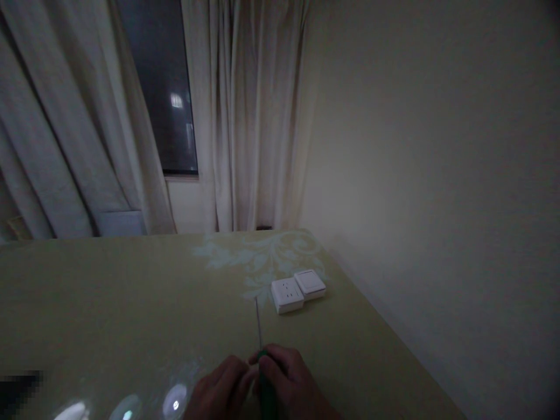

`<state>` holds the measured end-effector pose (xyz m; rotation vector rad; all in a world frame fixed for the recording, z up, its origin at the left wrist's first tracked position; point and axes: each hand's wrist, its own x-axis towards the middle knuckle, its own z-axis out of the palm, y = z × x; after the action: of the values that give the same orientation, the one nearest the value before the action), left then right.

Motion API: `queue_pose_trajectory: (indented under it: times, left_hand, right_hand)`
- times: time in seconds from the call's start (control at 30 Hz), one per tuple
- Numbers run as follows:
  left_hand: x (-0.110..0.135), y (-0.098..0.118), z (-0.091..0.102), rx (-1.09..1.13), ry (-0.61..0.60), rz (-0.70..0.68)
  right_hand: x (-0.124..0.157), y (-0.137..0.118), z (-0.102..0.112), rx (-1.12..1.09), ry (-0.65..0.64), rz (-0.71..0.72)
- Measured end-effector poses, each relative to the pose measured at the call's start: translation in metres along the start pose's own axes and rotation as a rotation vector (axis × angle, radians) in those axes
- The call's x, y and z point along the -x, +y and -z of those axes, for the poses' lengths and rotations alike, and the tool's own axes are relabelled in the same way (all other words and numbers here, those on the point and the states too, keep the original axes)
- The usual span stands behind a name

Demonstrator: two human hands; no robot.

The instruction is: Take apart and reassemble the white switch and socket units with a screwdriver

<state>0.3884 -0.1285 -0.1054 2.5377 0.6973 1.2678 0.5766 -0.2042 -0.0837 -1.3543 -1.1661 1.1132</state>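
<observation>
My right hand (289, 376) is closed around the green handle of a screwdriver (266, 391). Its thin metal shaft points away from me over the table, and the lower end of the handle runs out of the picture. Close against it on the left is my left hand (221, 388), fingers curled and pressed together at the front of the handle. Whatever its fingertips pinch is hidden. Beyond the shaft's tip, to the right, lie a white wall socket (287, 294) and a white wall switch (310, 284), side by side and touching.
The table (131, 291) has a yellow-green top with a pale floral pattern and lamp reflections near the front. A wall (437, 204) borders its right edge. Curtains (262, 116) and a dark window (160, 87) stand behind. A dark blurred shape (17, 392) sits at lower left.
</observation>
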Motion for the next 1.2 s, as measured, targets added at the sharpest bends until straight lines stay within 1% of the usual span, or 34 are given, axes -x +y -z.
queue_pose_trajectory:
  times: [0.07, 0.1, 0.17, 0.27, 0.37, 0.43, 0.53, 0.63, 0.7, 0.8, 0.93, 1.0, 1.07, 1.2]
  left_hand:
    - [-0.001, 0.0, 0.004, -0.077, 0.038, -0.017]
    - [-0.002, 0.0, 0.005, -0.108, 0.037, -0.018]
    - [-0.001, -0.001, 0.005, -0.153, -0.012, 0.001]
    - [0.001, -0.005, 0.003, -0.215, -0.102, 0.035]
    - [0.002, -0.009, 0.001, -0.279, -0.162, 0.095]
    - [0.003, -0.01, 0.0, -0.302, -0.171, 0.138]
    - [0.003, -0.01, -0.001, -0.286, -0.163, 0.162]
    - [0.005, -0.008, -0.003, -0.276, -0.166, 0.176]
    - [0.005, -0.008, -0.004, -0.27, -0.172, 0.173]
    - [0.007, -0.009, -0.006, -0.263, -0.181, 0.168]
    - [0.008, -0.013, -0.005, -0.273, -0.199, 0.169]
    - [0.009, -0.015, -0.005, -0.256, -0.199, 0.183]
    - [0.009, -0.017, -0.004, -0.236, -0.193, 0.193]
    - [0.006, -0.021, 0.0, -0.205, -0.217, 0.127]
  right_hand:
    - [-0.005, -0.002, 0.0, -0.116, 0.054, 0.005]
    - [-0.007, -0.002, 0.002, -0.173, 0.074, 0.009]
    - [-0.012, 0.0, 0.008, -0.28, 0.096, 0.002]
    - [-0.017, 0.001, 0.017, -0.403, 0.092, -0.022]
    - [-0.018, -0.003, 0.021, -0.448, 0.113, 0.033]
    - [-0.016, -0.008, 0.02, -0.464, 0.132, 0.077]
    - [-0.012, -0.014, 0.019, -0.561, 0.082, 0.088]
    - [-0.009, -0.014, 0.021, -0.679, 0.027, 0.09]
    - [-0.01, -0.009, 0.022, -0.664, 0.049, 0.123]
    - [-0.012, -0.002, 0.021, -0.561, 0.126, 0.154]
    - [-0.01, -0.006, 0.019, -0.538, 0.211, 0.073]
    - [-0.008, -0.01, 0.018, -0.538, 0.22, 0.051]
    - [-0.007, -0.014, 0.018, -0.529, 0.208, 0.069]
    - [-0.007, -0.013, 0.018, -0.513, 0.173, 0.098]
